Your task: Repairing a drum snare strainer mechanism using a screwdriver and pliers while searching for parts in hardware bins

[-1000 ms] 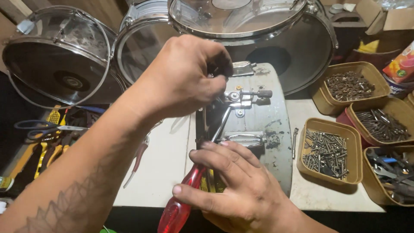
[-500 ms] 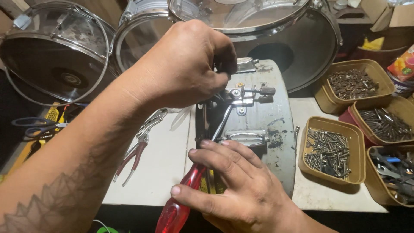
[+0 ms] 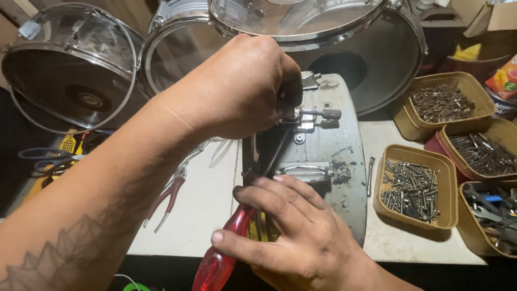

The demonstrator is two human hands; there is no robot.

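A grey, worn drum shell (image 3: 339,145) lies on its side on the white table (image 3: 204,205). My left hand (image 3: 237,89) reaches across from the left and is closed on the metal fitting at the shell's upper edge, beside a knurled screw (image 3: 325,113) that sticks out to the right. My right hand (image 3: 301,237) is at the near end of the shell, gripping a red-handled screwdriver (image 3: 218,264). Its dark shaft runs up toward the fitting under my left hand. A chrome lug (image 3: 304,172) sits on the shell just above my right fingers.
Red-handled pliers (image 3: 169,196) lie on the table left of the shell. Tan trays of screws (image 3: 412,191) and other hardware (image 3: 441,102) stand at the right. Clear-headed drums (image 3: 70,70) and a large drum (image 3: 371,59) line the back. Blue scissors (image 3: 43,159) lie far left.
My left hand has shifted slightly on the fitting at the top of the shell. My right hand keeps its grip on the red screwdriver in nearly the same place.
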